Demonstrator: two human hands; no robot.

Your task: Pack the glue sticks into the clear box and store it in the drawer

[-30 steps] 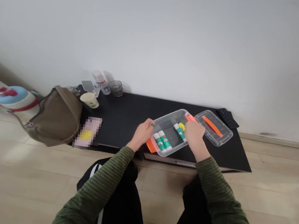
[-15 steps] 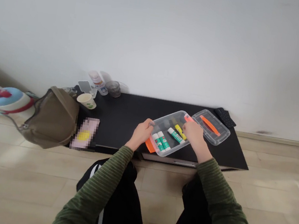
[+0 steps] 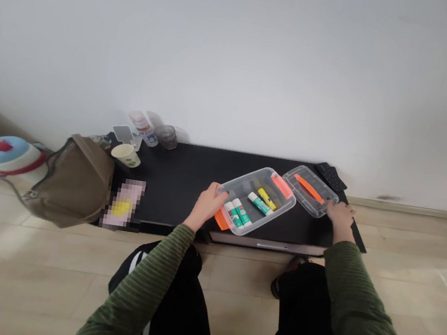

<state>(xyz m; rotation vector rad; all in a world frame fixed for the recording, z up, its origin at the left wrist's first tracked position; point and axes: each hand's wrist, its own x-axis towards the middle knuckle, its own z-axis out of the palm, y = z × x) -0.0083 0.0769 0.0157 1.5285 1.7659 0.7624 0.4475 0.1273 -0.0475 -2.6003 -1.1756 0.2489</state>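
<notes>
A clear plastic box (image 3: 221,183) with orange clips sits on the black cabinet top. My left hand (image 3: 207,203) is closed on its left rim, by the lower orange clip (image 3: 222,219). Inside lie three green-and-white glue sticks (image 3: 260,203) and a yellow stick (image 3: 267,198). At the box's right is its clear lid (image 3: 313,204) with an orange handle (image 3: 308,188), lying beside the other orange clip (image 3: 282,186). My right hand (image 3: 341,217) is closed on the lid's right corner, its fingertips partly hidden.
Dark remotes (image 3: 332,176) lie behind the lid. Leftward on the cabinet (image 3: 189,173) stand a paper cup (image 3: 126,155), a dark glass (image 3: 166,136) and a white bottle (image 3: 145,127). A brown bag (image 3: 78,185) with a blue-topped flask (image 3: 7,155) is at the far left.
My right hand has left the box's right end and moved right to the lid's corner. My left hand stays on the box's rim. The view has shifted slightly.
</notes>
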